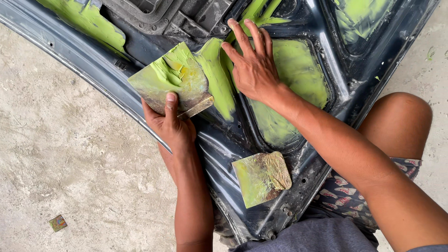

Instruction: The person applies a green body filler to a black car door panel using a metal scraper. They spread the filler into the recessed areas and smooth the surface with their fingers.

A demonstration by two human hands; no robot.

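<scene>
Your left hand (171, 125) grips a putty-loaded board (171, 80) by its lower edge. Your right hand (253, 65) lies open, fingers flat on the green filler (298, 70) spread over the dark car panel (219, 140).

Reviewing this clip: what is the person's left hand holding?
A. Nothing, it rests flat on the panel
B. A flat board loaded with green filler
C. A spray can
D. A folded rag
B: the left hand pinches a flat square board heaped with green filler, thumb on top, while the right hand presses flat on the dark car panel.
</scene>
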